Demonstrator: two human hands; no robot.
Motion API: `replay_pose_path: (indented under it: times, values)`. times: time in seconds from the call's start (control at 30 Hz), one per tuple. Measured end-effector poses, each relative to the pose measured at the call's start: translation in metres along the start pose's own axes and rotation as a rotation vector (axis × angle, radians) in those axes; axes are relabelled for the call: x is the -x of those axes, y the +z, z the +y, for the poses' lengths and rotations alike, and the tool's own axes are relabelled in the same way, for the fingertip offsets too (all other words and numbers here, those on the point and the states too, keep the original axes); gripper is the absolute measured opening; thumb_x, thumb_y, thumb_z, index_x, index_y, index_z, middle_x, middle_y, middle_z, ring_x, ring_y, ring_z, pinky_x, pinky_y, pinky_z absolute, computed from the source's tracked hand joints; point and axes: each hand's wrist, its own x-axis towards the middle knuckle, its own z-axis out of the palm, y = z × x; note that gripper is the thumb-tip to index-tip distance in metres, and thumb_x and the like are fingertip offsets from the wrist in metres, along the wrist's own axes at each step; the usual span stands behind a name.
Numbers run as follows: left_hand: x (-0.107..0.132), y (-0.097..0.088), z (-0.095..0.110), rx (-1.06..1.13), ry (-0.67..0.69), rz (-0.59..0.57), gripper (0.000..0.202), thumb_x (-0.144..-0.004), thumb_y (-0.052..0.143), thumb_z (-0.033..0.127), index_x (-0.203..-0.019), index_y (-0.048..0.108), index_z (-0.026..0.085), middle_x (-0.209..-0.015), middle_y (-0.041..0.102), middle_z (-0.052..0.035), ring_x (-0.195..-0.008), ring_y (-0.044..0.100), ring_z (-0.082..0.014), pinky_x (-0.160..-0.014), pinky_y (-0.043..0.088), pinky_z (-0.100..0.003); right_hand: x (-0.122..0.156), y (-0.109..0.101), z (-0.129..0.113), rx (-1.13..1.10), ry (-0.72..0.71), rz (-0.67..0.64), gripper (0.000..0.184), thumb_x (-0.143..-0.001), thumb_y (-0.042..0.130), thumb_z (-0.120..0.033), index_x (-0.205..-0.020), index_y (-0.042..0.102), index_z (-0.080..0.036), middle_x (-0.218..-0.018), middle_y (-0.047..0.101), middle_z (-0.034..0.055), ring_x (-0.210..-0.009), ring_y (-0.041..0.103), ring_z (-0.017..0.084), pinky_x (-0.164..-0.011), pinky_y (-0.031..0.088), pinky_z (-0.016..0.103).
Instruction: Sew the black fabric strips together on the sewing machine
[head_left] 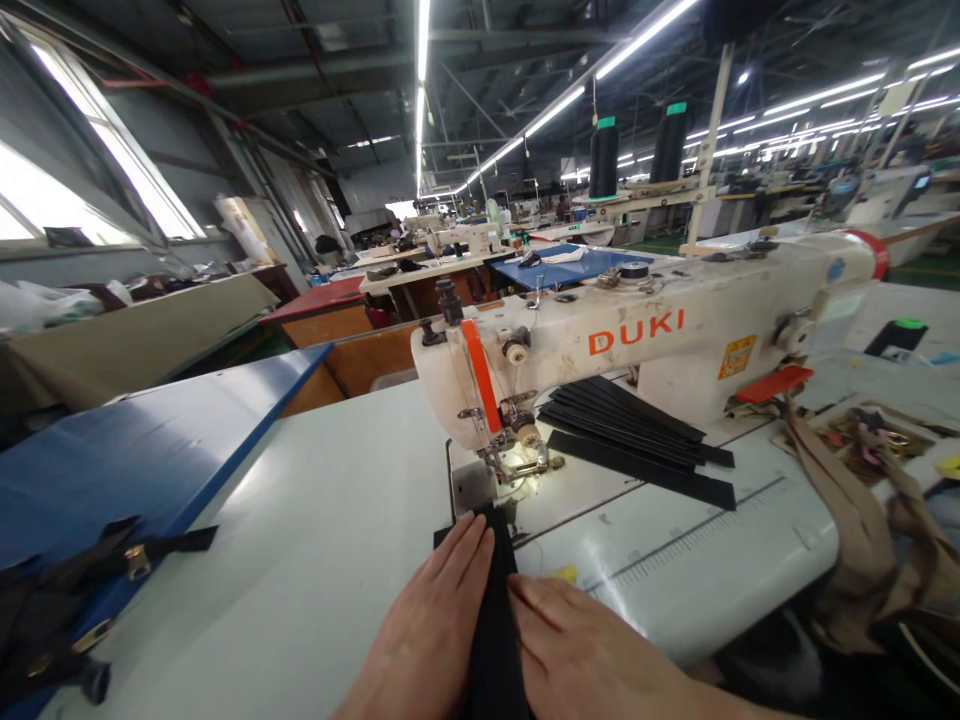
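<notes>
A black fabric strip (496, 640) runs lengthwise up to the presser foot (501, 478) of a white sewing machine (555, 350) with orange lettering. My left hand (431, 620) lies flat on the strip's left side, fingers stretched out just short of the foot. On the opposite edge, my right hand (585, 645) has its fingers bent and pressed together against the strip, gripping that side; its thumb is hidden. The lamp lights the needle area, but the needle tip is too small to make out. Right of the needle, a fanned stack of black strips (630, 430) rests on the machine bed.
A blue table (247, 410) adjoins on the left, with black straps with metal buckles (75, 600) at its near corner. Tan straps (847, 520) hang beside a tray of small parts (885, 430) at right. Black thread cones (604, 160) stand behind the machine.
</notes>
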Motion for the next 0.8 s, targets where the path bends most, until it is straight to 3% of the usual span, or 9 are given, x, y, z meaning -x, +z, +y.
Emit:
replay_pose_path:
  times: [0.27, 0.5, 0.7, 0.8]
  values:
    - [0.001, 0.005, -0.003, -0.03, 0.024, 0.08, 0.07, -0.076, 0.039, -0.002, -0.144, 0.036, 0.013, -0.135, 0.056, -0.0135, -0.121, 0.056, -0.0224, -0.096, 0.05, -0.03, 0.006, 0.017, 0.003, -0.085, 0.065, 0.078, 0.03, -0.094, 0.049, -0.021, -0.116, 0.06, -0.003, -0.112, 0.066, 0.0151, -0.101, 0.062, 0.022, -0.089, 0.052, 0.029]
    - [-0.003, 0.004, -0.005, -0.027, 0.042, 0.076, 0.077, -0.076, 0.039, -0.001, -0.15, 0.023, 0.014, -0.137, 0.055, -0.0121, -0.12, 0.057, -0.0227, -0.096, 0.05, -0.03, 0.009, 0.027, 0.005, -0.115, 0.057, 0.128, 0.033, -0.095, 0.049, -0.022, -0.121, 0.057, -0.003, -0.114, 0.066, 0.0169, -0.1, 0.062, 0.023, -0.089, 0.053, 0.029]
    - [-0.004, 0.001, -0.005, -0.067, 0.062, 0.038, 0.064, -0.076, 0.04, 0.003, -0.139, 0.044, 0.012, -0.134, 0.057, -0.013, -0.12, 0.057, -0.0235, -0.095, 0.051, -0.03, 0.007, 0.027, 0.005, -0.158, 0.091, 0.142, 0.031, -0.094, 0.051, -0.023, -0.119, 0.057, -0.006, -0.112, 0.067, 0.0124, -0.097, 0.063, 0.021, -0.088, 0.053, 0.027]
    - [-0.004, 0.002, -0.006, -0.068, 0.067, 0.065, 0.065, -0.075, 0.041, 0.003, -0.139, 0.044, 0.013, -0.134, 0.058, -0.0115, -0.119, 0.058, -0.0223, -0.096, 0.05, -0.029, 0.006, 0.027, 0.004, -0.149, 0.096, 0.162, 0.032, -0.094, 0.051, -0.024, -0.118, 0.057, -0.005, -0.112, 0.067, 0.013, -0.096, 0.063, 0.021, -0.088, 0.053, 0.027]
